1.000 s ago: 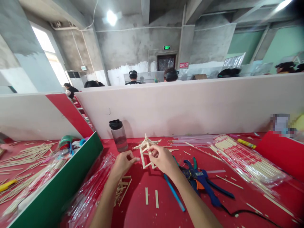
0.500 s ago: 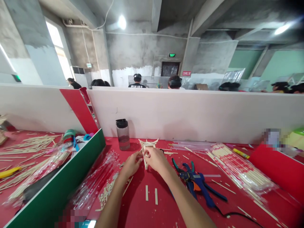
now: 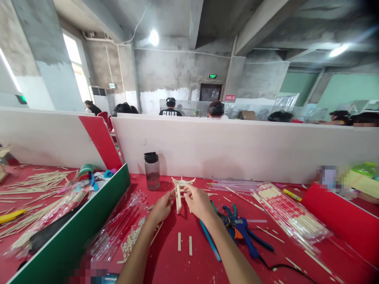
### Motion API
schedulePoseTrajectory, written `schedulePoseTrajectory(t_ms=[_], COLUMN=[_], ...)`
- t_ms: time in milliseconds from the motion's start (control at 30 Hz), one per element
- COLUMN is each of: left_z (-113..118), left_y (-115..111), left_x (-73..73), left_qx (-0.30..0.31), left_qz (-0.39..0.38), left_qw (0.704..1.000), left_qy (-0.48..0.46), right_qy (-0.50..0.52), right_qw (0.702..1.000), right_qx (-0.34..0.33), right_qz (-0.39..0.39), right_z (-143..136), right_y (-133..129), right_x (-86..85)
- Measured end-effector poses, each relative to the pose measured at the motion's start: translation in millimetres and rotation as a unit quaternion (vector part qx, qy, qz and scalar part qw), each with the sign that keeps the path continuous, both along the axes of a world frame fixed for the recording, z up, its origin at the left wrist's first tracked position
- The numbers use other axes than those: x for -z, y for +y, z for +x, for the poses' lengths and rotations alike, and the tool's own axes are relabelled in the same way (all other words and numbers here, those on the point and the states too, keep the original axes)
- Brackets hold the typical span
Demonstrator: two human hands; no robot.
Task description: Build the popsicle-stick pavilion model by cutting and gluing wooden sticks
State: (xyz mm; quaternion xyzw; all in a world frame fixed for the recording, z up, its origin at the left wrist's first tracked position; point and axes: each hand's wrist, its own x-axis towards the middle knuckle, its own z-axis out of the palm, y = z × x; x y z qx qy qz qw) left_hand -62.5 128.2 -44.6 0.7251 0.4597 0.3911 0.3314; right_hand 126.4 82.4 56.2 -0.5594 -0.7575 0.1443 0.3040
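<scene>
My right hand (image 3: 199,202) pinches the pale wooden-stick frame (image 3: 178,200), now turned. My left hand (image 3: 161,207) closes in, apparently steadying it; its grip I can't tell.

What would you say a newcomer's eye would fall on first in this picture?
Most likely the small frame of wooden sticks, between the left hand and the right hand, just below the picture's centre. Then perhaps the corded blue tool with its orange part, right of the right forearm, and the black-lidded bottle standing before the white partition.
</scene>
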Motion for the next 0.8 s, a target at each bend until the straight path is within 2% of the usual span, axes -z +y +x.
schedulePoseTrajectory(t_ms=[100, 233, 333, 433, 500, 633, 800], left_z=[-2.3, -5.9, -5.7, -1.9, 2.0, 13.6, 36.1], left_y=[-0.5, -7.3, -21.2, -42.3, -59.5, -96.8, -128.2], left_x=[-10.2, -34.7, -55.4, -66.8, -66.3, -52.8, -40.8], left_qx=[-0.03, -0.11, -0.172, -0.186, -0.175, -0.135, -0.162], left_qz=[0.004, 0.036, 0.048, 0.039, 0.017, -0.03, -0.079], left_qw=[0.998, 0.986, 0.971, 0.959, 0.954, 0.935, 0.901], left_qy=[0.046, 0.12, 0.159, 0.211, 0.245, 0.326, 0.394], right_qy=[0.04, 0.082, 0.079, 0.053, 0.033, 0.019, 0.022], right_qw=[0.999, 0.997, 0.996, 0.995, 0.995, 0.995, 0.995], right_qx=[0.024, 0.004, -0.002, 0.003, 0.012, 0.016, -0.008], right_qz=[0.006, -0.013, -0.042, -0.081, -0.094, -0.101, -0.095], right_z=[16.1, 27.7, 28.1, 24.6, 21.3, 14.6, 10.3], right_y=[-17.1, -49.1, -71.4, -85.7, -91.2, -97.7, -102.6], right_x=[-0.4, 9.7, 22.7, 38.2, 48.9, 68.3, 83.5])
